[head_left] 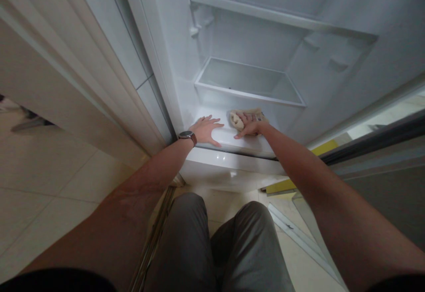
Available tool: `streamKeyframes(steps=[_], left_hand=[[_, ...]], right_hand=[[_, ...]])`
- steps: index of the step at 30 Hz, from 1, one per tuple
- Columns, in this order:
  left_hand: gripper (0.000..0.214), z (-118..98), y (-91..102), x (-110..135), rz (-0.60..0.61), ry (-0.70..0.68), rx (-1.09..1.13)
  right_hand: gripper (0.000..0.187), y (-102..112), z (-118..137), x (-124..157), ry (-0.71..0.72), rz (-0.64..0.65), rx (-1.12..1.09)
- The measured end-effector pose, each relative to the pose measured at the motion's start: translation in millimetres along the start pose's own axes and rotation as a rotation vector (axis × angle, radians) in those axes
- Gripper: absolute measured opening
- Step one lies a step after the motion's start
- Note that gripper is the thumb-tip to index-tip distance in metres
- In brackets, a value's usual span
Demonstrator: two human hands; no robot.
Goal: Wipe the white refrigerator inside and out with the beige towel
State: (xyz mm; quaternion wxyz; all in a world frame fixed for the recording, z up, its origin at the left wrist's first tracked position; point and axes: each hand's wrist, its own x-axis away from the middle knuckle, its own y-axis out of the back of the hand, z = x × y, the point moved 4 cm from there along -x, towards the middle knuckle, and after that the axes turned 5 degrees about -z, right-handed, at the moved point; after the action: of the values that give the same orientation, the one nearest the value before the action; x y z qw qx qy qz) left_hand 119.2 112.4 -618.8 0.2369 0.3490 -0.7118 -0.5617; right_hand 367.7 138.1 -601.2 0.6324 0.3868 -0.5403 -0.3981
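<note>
My left hand (206, 131) is spread out on the white floor of the fridge (223, 138), near its front left corner, with a watch on the wrist. Nothing is in its fingers. To its right, my right hand (249, 126) presses a folded beige cloth (235, 120) against the same floor. The fingers curve over the cloth, and the thumb points left toward my other hand. Part of the cloth is hidden beneath the palm.
Above the hands sits a glass shelf (249, 79) with a white frame. Higher up, a white ledge (282, 15) crosses the fridge. The open door (375, 146) stands at the right. A loose panel with a pale strip (302, 239) lies on the tiled floor by my knees.
</note>
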Motion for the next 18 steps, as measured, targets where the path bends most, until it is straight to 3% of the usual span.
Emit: streamKeyframes(steps=[18], left_hand=[[0.115, -0.9, 0.6, 0.7, 0.011, -0.001, -0.015]], right_hand=[[0.162, -0.8, -0.5, -0.6, 0.009, -0.013, -0.025]])
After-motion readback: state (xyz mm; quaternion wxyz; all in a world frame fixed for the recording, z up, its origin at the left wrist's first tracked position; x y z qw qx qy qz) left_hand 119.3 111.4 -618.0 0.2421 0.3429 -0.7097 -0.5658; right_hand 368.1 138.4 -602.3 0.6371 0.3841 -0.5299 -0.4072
